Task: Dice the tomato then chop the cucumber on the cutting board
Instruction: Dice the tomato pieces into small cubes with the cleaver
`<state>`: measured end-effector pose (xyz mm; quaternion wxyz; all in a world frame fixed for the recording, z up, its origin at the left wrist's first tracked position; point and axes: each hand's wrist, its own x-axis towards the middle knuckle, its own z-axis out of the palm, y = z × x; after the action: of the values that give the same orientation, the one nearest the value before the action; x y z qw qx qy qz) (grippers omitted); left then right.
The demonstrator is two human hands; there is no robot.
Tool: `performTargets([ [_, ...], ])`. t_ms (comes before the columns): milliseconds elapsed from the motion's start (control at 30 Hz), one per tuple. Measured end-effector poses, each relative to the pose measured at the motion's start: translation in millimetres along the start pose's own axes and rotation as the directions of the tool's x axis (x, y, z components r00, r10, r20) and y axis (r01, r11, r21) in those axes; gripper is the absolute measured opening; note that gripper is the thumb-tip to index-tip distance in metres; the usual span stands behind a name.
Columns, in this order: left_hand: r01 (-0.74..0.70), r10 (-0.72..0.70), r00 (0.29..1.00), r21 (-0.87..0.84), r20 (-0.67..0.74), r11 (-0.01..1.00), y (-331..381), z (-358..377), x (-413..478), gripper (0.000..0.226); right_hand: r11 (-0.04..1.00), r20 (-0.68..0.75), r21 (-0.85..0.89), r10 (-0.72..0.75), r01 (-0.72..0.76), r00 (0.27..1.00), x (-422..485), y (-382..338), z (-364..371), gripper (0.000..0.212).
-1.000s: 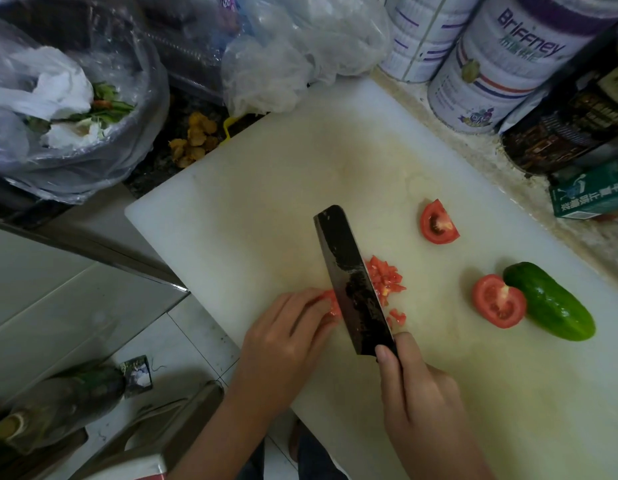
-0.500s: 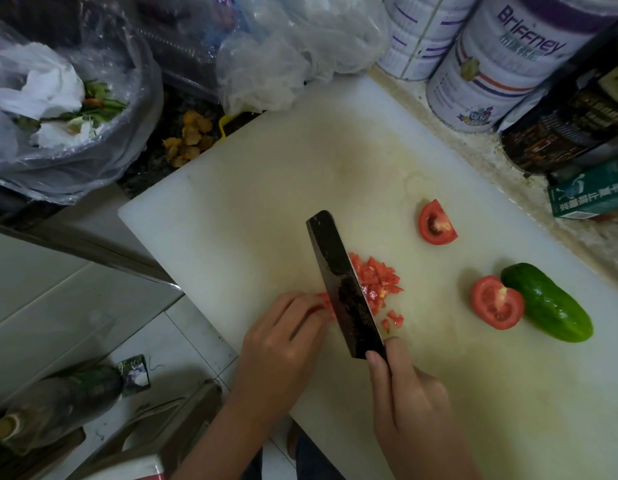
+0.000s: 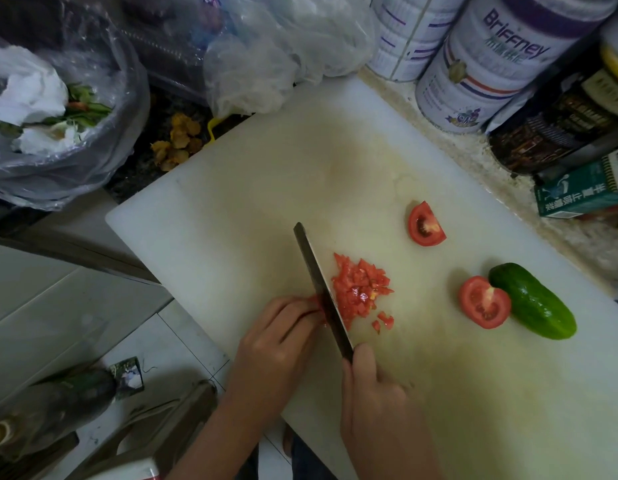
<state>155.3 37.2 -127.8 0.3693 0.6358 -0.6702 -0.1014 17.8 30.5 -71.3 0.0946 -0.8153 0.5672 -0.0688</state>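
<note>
On the cutting board (image 3: 266, 174): our right hand (image 3: 377, 407) grips the knife (image 3: 321, 289), blade down mid-board; our left hand (image 3: 276, 348) holds a tomato piece (image 3: 312, 301) against it. The cucumber (image 3: 532, 301) and tomato half (image 3: 484, 303) touch at the board's right; dice (image 3: 359, 289) lie mid-board.

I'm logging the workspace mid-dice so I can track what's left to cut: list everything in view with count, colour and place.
cutting board: one, white, on the counter
knife: one, dark blade, edge down on the board
diced tomato: one pile, red, mid-board, right of the blade
tomato piece: one, red, under the left fingers, at the blade
tomato wedge: one, red, beyond the pile
tomato half: one, red, cut face up, touching the cucumber
cucumber: one, green, whole, board's right side
tins: two, white and purple, behind the board
plastic bags: two, clear, upper left; one holds scraps
carton: one, green, right edge
left hand: holds the tomato piece
right hand: grips the knife handle
</note>
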Motion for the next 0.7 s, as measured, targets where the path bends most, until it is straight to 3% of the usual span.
performTargets([
  [133, -0.005, 0.005, 1.0, -0.006, -0.004, 1.0, -0.2, 0.6, 0.5, 0.011, 1.0, 0.042, 0.012, 0.012, -0.012, 0.999, 13.6, -2.4, 0.1, 0.021],
  [267, -0.014, 0.014, 1.0, -0.009, -0.019, 1.0, -1.3, 2.0, 1.3, 0.011, 0.999, 0.026, 0.045, -0.002, 0.001, 1.0, 35.4, -7.4, 0.6, 0.016],
  [367, -0.023, 0.024, 0.999, 0.022, -0.024, 0.999, -0.8, 3.1, 0.9, 0.011, 0.998, 0.036, 0.066, 0.003, -0.006, 0.999, 25.4, -2.1, 0.5, 0.019],
  [500, 0.009, -0.008, 0.998, 0.023, -0.059, 1.0, -1.1, 4.5, 5.5, 0.009, 0.991, 0.098, 0.129, 0.029, -0.041, 0.995, -8.1, 12.5, -3.4, 0.041],
  [700, 0.039, -0.038, 0.995, 0.01, -0.092, 0.999, -2.4, 6.6, 9.7, 0.014, 0.978, 0.126, 0.209, -0.015, -0.012, 0.992, 1.8, 19.3, -9.6, 0.038],
])
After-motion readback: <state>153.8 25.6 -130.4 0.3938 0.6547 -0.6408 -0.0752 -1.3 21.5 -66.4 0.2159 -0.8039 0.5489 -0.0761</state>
